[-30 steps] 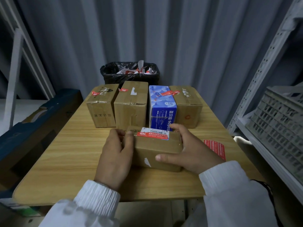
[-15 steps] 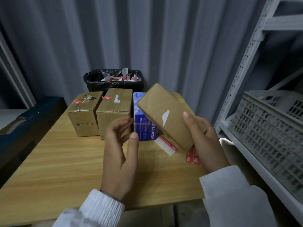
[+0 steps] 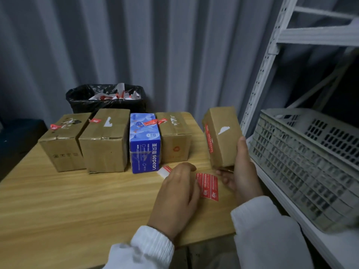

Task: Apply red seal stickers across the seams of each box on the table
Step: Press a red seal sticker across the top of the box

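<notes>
**Small brown cardboard box (image 3: 221, 136) held off the table**

I see the right hand (image 3: 242, 171) wrapped round its lower end, the box tilted above the right edge of the wooden table (image 3: 77, 200), a red seal sticker (image 3: 209, 140) along its left face. The left hand (image 3: 174, 191) sits loosely curled beside the red sticker sheet (image 3: 207, 186); I cannot tell whether it pinches anything. Behind, three brown cardboard boxes (image 3: 104, 140) and a blue carton (image 3: 145, 144) stand in a row.

- left hand (image 3: 175, 193) covers the left edge of the sticker sheet (image 3: 208, 186), can't tell if it's pinching it
- right hand (image 3: 242, 177) hides the bottom of the cardboard box (image 3: 221, 136) it grips
- grey crate (image 3: 310, 162) runs off the right edge
</notes>
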